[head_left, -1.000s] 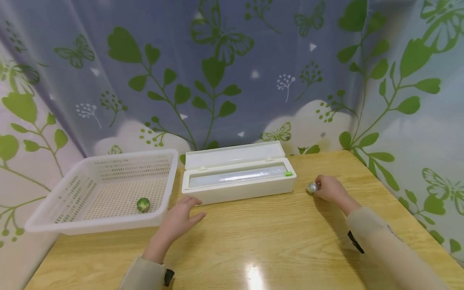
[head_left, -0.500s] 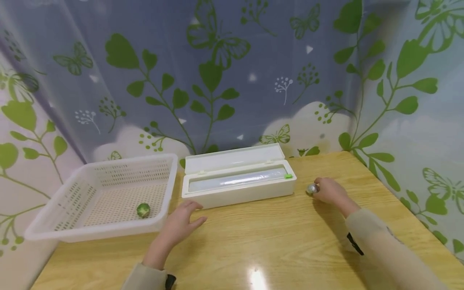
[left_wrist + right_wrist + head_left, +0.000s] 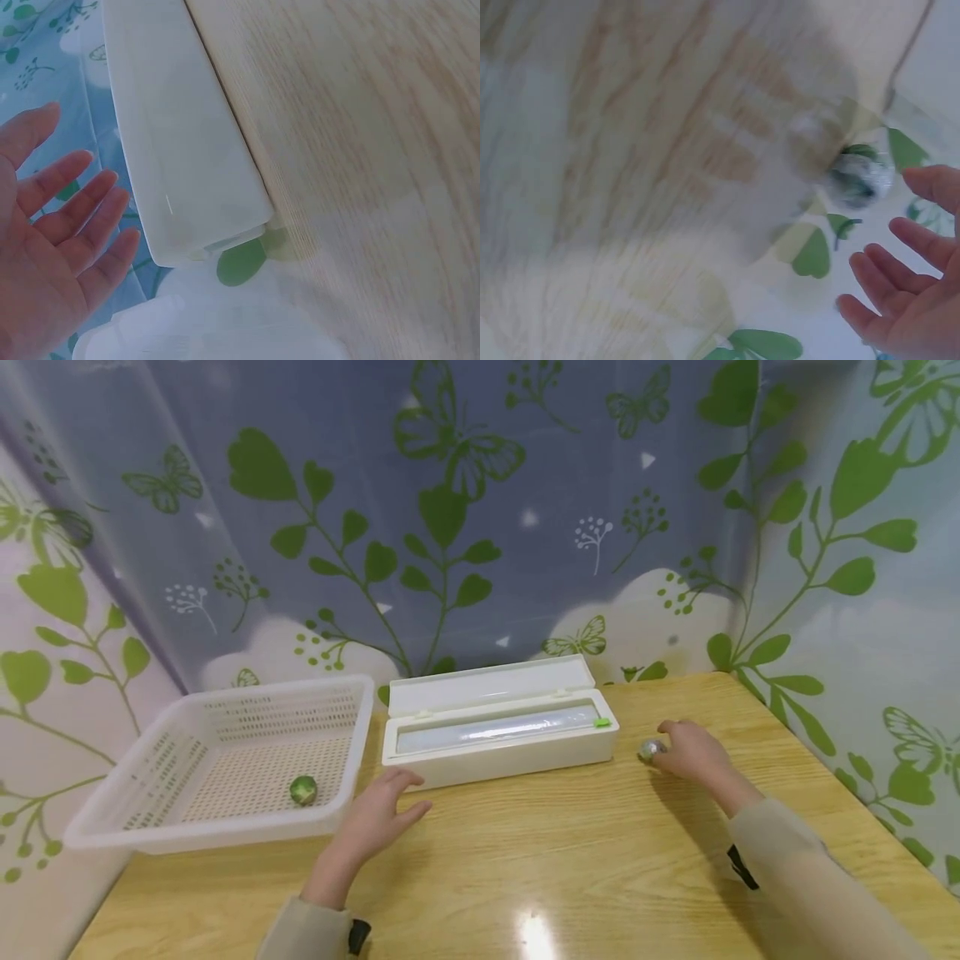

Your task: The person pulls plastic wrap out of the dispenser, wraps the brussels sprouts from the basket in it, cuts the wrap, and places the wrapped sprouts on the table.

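My right hand [image 3: 693, 752] is at the right of the table, its fingertips right beside a small green ball wrapped in clear, shiny film [image 3: 651, 750]. In the right wrist view the fingers are spread and relaxed, with a gap between them and the wrapped ball [image 3: 859, 176], which looks like a Brussels sprout. My left hand [image 3: 375, 818] holds nothing; its fingers lie loosely bent between the basket and the near left corner of a long white cling film box [image 3: 517, 760]. A roll of clear film [image 3: 495, 730] lies inside the box, whose lid [image 3: 491, 685] stands raised.
A white perforated plastic basket [image 3: 360, 743] stands at the left with one Brussels sprout [image 3: 303, 790] in it. A green slider [image 3: 602, 722] sits at the box's right end. Behind the wooden table [image 3: 585, 852] hangs a leaf-patterned curtain [image 3: 510, 568].
My right hand has loosened its fingers from the wrapped sprout, which stays on the table. The left hand has hardly moved. The head view has shifted slightly.
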`<state>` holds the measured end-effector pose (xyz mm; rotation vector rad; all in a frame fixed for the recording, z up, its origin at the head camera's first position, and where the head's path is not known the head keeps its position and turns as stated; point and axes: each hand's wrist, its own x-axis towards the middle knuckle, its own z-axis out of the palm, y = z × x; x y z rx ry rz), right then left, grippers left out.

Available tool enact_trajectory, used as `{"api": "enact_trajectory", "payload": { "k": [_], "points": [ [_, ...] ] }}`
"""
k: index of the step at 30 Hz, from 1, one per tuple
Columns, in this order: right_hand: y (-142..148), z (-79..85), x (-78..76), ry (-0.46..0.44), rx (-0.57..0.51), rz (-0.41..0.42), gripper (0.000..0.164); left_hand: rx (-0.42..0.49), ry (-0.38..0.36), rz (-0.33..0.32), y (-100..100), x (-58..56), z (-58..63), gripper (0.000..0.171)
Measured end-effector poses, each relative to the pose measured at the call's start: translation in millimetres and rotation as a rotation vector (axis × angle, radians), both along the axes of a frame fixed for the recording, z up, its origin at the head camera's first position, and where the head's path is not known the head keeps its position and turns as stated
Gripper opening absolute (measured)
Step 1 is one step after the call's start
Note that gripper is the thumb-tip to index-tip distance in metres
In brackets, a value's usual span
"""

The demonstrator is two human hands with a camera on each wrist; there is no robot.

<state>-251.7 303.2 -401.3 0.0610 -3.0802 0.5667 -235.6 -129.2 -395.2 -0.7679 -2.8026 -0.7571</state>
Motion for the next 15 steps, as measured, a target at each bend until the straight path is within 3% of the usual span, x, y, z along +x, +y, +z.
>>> {"api": "enact_trajectory", "payload": {
  "k": [9,15],
  "points": [
    [-18.8,11.6,16.2,0.198,-0.065,0.063,0.037,0.044,0.047,0.009,0.4,-5.5,1.9,0.036],
    [-43.5,17.3,15.3,0.327,-0.107,0.146,0.032,0.050,0.068,0.053,4.2,-12.4,7.0,0.040]
  ]
}}
